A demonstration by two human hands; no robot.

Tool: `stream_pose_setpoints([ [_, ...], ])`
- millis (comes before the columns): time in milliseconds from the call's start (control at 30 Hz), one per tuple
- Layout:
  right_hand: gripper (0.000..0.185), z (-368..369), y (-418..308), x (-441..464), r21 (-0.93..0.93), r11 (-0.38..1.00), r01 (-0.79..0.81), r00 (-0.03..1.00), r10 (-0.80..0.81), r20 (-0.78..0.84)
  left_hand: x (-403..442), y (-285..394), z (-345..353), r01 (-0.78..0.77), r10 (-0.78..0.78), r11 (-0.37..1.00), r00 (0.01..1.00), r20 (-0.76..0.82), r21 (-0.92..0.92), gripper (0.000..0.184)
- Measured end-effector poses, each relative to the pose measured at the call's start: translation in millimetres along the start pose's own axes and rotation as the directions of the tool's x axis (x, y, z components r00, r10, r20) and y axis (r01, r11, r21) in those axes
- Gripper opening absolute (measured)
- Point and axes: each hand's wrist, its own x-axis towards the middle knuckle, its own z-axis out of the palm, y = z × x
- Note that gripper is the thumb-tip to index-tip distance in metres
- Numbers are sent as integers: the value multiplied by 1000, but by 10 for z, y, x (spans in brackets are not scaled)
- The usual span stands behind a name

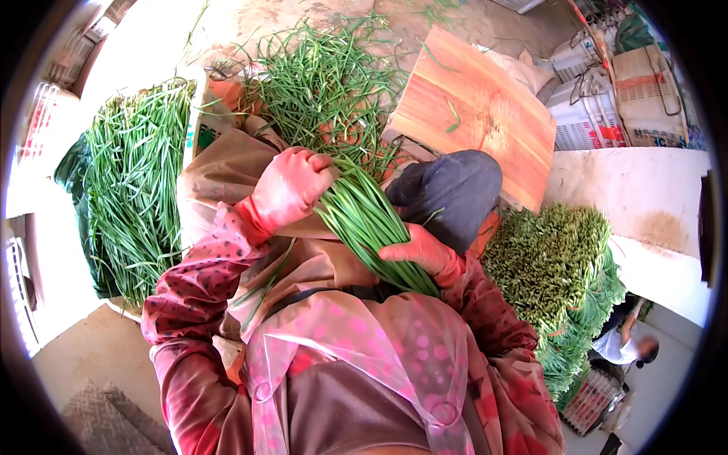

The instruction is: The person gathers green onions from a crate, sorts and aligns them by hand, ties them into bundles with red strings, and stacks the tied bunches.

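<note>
A bunch of green chives (368, 220) lies slantwise over my lap, its long leaves gathered side by side. My right hand (421, 252), in a pink rubber glove, wraps round the lower right part of the bunch, thumb across the top. At the upper left end, my gloved left hand (292, 186) is closed with curled fingers against the leaves; its fingertips are partly hidden. Just beyond my hands is a loose, tangled heap of chives (322, 83). A few stray leaves (269, 280) cling to my brown apron (220, 178).
At the left stands a tall stack of chives (136, 189). A wooden board (474, 114) slants at the upper right, with bundled chives (546, 265) piled below it, cut ends showing. Woven bags (648, 95) stand far right. Another person (622, 345) is at the lower right, near a crate (593, 400).
</note>
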Motion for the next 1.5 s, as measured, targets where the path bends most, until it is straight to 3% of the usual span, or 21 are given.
stream_pose_setpoints([
  [167, 37, 0, -40, -27, -3, 1000, -12, 1000, 12, 23, 41, 74, -45, -38, 26, 982, 997, 69, 182, 37],
  [233, 38, -11, -31, -34, -17, 1000, -13, 999, 14, 31, 111, 131, -192, -10, -38, 974, 979, 202, 228, 34],
  [267, 38, -7, -17, -40, -1, 1000, -2, 1000, 2, 20, 131, 83, -188, -71, 66, 936, 997, 26, 344, 20],
  [333, 39, -17, 4, -54, 19, 1000, 16, 1000, -16, 3, 125, -126, -287, 4, -39, 863, 998, 58, 506, 21],
  [400, 41, -36, 26, -74, -18, 997, 75, 997, -75, -9, 8, -545, -412, 162, -162, 823, 986, -49, 545, 20],
  [467, 42, -49, 38, -94, -13, 995, 104, 995, -104, -13, -217, -1144, -524, 457, -323, 756, 883, -340, 469, 13],
  [500, 43, -56, 38, -100, -16, 991, 132, 991, -132, -14, -405, -1665, -591, 725, -610, 585, 688, -393, 363, 14],
  [533, 43, -58, 37, -106, -11, 991, 136, 991, -136, -18, -370, -1682, -821, 866, -783, 370, 486, -388, 337, 17],
  [567, 43, -61, 33, -121, -9, 991, 130, 991, -130, -24, -339, -1693, -969, 904, -843, 307, 404, -356, 298, 20],
  [700, 44, -47, 8, -119, -14, 990, 140, 989, -141, -37, -369, -1767, -887, 873, -891, 237, 370, -264, 426, 28],
  [767, 46, -79, 47, -126, -133, 978, 162, 982, -173, -79, -765, -2519, -662, 877, -923, 224, 331, -197, 426, 28],
  [800, 46, -131, 159, -98, -126, 981, 150, 980, -165, -113, -712, -2524, -620, 887, -945, 290, 325, -41, 358, 30],
  [833, 45, -142, 239, -53, -117, 982, 150, 972, -168, -162, -551, -2422, -534, 865, -897, 434, 440, 36, 250, 32],
  [900, 44, -126, 205, 13, -239, 968, -75, 977, 23, -213, -67, -1638, -358, 654, -632, 710, 755, 176, -261, 36],
  [967, 44, -44, 93, -40, -198, 980, 22, 986, -54, -160, 367, -788, -284, 488, -344, 614, 873, 345, -621, 41],
  [1000, 47, -66, 232, 48, -65, 982, 179, 978, -184, -96, 481, -488, -228, 452, -222, 536, 890, 398, -713, 44],
  [1033, 49, -79, 166, 5, -106, 988, 115, 987, -126, -102, 643, -275, -227, 551, -163, 422, 827, 537, -720, 45],
  [1167, 53, -184, 454, 58, 128, 975, 184, 982, -177, -67, 868, -210, 186, 590, -110, 454, 780, 616, -667, 43],
  [1333, 42, -199, 457, -220, 60, 946, 320, 931, -302, -206, 1204, 26, 324, 513, 18, 492, 802, 597, -703, 31],
  [1433, 42, -218, 479, -326, 90, 937, 337, 923, -310, -228, 1322, -62, 458, 515, 35, 609, 743, 669, -604, 29],
  [1500, 46, -314, 570, -284, 77, 934, 349, 921, -327, -212, 1407, 98, 396, 486, 12, 651, 762, 647, -583, 10],
])
